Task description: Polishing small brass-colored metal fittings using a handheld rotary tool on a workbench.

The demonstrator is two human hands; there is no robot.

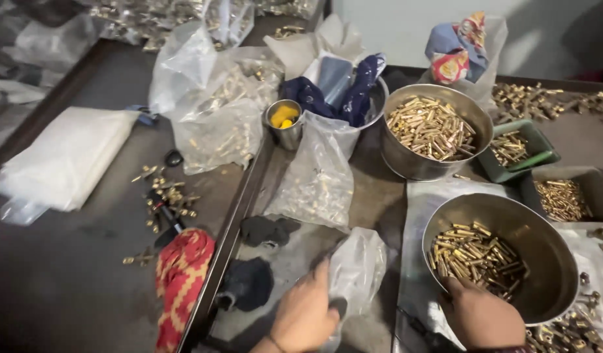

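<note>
Hands: left hand (306,312) lies palm down on a clear plastic bag (357,265), fingers closed over its lower edge and gripping it; right hand (479,315) curls over the near rim of a steel bowl (543,261), thumb inside, holding that rim
Plastic bag: crumpled, it sits on the grey table (373,196) between the two hands, just left of the steel bowl
Steel bowl: round and deep, at the lower right, tilted a little toward the person, with a heap of small brass parts (475,256) on its left inner side
Second bowl: another steel bowl (422,163) stands behind the first, also holding brass pieces, well apart from both hands
Behind the bag: a larger clear bag (318,180) with tiny metal bits lies flat, and a small steel cup (285,124) with something yellow inside stands beyond it
Left side: a red and yellow patterned cloth (179,281) drapes near the table's raised edge, with dark rags (249,282) just right of it and loose brass pieces (167,196) scattered above
Right side: a green tray (535,147) and a grey tray (592,180) hold more brass parts
</note>
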